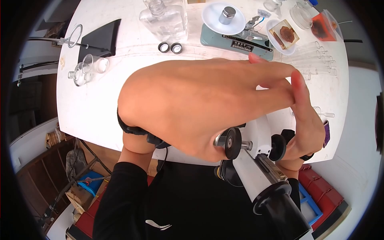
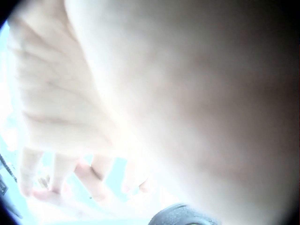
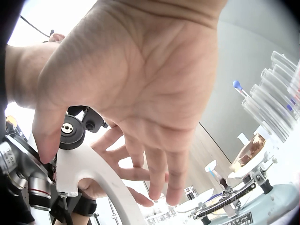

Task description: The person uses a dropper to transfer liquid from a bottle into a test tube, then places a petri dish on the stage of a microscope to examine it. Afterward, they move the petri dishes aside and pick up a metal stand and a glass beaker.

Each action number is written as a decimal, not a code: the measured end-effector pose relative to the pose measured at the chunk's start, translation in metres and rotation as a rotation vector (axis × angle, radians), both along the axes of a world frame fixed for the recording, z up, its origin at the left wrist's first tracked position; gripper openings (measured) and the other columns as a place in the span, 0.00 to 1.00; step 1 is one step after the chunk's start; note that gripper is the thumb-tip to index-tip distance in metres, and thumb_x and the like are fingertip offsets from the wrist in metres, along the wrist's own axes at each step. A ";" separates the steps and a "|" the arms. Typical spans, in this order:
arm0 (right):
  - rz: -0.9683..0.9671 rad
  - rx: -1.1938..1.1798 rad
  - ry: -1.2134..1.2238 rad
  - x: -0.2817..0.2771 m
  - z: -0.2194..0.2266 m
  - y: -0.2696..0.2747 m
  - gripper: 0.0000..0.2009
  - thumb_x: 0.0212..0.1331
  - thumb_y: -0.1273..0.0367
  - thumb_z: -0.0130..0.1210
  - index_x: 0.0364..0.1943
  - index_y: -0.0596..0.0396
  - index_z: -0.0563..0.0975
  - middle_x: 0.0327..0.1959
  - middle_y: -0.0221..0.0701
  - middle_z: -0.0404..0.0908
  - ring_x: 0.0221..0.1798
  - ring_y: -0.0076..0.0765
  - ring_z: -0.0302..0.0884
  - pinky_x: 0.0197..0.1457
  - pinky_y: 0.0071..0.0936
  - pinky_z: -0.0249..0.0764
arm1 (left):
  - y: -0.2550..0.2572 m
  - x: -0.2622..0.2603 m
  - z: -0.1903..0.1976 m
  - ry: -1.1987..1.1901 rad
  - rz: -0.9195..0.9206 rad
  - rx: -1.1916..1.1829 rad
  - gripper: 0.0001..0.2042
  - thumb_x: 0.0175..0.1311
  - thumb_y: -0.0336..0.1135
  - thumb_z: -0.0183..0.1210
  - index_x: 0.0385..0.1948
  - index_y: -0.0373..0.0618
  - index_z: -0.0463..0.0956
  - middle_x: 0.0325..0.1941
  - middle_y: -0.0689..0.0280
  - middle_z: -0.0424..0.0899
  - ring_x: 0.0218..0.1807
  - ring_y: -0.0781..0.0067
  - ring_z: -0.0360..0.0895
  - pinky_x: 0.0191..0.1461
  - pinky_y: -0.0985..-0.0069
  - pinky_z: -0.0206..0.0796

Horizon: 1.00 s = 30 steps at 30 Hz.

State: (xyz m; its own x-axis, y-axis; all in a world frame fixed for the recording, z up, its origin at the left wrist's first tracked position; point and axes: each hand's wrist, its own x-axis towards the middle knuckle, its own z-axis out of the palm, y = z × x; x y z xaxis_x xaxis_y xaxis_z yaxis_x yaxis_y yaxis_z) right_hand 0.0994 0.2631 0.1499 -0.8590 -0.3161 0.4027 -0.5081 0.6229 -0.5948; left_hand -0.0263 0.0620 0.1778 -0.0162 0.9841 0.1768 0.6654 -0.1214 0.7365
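Note:
A white microscope (image 1: pixel 248 172) with a black eyepiece tube (image 1: pixel 282 212) leans toward the person's body. My left hand (image 1: pixel 188 102) reaches across above it, fingers extended to the right, with its thumb side right at the left focus knob (image 1: pixel 233 143). On the other side my right hand (image 1: pixel 308 128) stands beside the right focus knob (image 1: pixel 279 147). Its fingers hang straight in the right wrist view, and the thumb overlaps the microscope's objectives (image 3: pixel 40 192). Fingers of both hands overlap beyond the microscope arm (image 3: pixel 101 171). The left wrist view is mostly washed-out skin.
A balance (image 1: pixel 236 44) with a metal weight (image 1: pixel 228 15) stands at the back. Left of it are a clear bottle (image 1: pixel 164 22) and two black caps (image 1: pixel 170 47). Test tubes (image 1: pixel 310 60) lie at the right; small glassware (image 1: pixel 83 75) stands at the left.

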 end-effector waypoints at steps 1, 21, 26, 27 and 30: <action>0.000 0.000 0.000 -0.002 0.001 -0.004 0.47 0.40 0.71 0.70 0.68 0.70 0.58 0.42 0.51 0.80 0.37 0.43 0.80 0.40 0.29 0.75 | 0.000 0.000 0.001 0.015 -0.007 0.016 0.38 0.35 0.28 0.68 0.56 0.33 0.64 0.60 0.52 0.66 0.52 0.47 0.73 0.51 0.63 0.69; 0.045 -0.366 -0.009 0.005 -0.021 0.010 0.60 0.39 0.45 0.70 0.73 0.56 0.46 0.56 0.53 0.72 0.60 0.57 0.73 0.66 0.52 0.62 | 0.006 -0.002 -0.019 -0.201 -0.012 0.416 0.32 0.36 0.28 0.63 0.52 0.38 0.68 0.48 0.55 0.74 0.45 0.49 0.75 0.45 0.61 0.70; -0.046 -0.473 -0.043 0.006 -0.024 0.005 0.63 0.36 0.42 0.70 0.74 0.57 0.44 0.56 0.53 0.73 0.60 0.58 0.72 0.66 0.53 0.61 | 0.006 -0.005 -0.019 -0.228 -0.012 0.414 0.30 0.37 0.29 0.63 0.51 0.41 0.69 0.47 0.57 0.75 0.46 0.49 0.75 0.47 0.60 0.70; -0.064 -0.494 -0.050 0.006 -0.024 0.004 0.64 0.35 0.42 0.70 0.74 0.58 0.44 0.56 0.53 0.73 0.60 0.58 0.72 0.66 0.53 0.61 | 0.007 -0.005 -0.020 -0.246 -0.028 0.424 0.29 0.38 0.30 0.63 0.50 0.41 0.69 0.47 0.57 0.75 0.46 0.50 0.75 0.48 0.60 0.69; -0.119 -0.559 -0.073 0.007 -0.024 0.003 0.66 0.33 0.41 0.71 0.74 0.58 0.43 0.56 0.53 0.73 0.60 0.59 0.72 0.66 0.54 0.60 | 0.009 -0.006 -0.022 -0.247 -0.040 0.451 0.28 0.39 0.30 0.62 0.50 0.41 0.70 0.47 0.57 0.75 0.47 0.50 0.75 0.50 0.60 0.68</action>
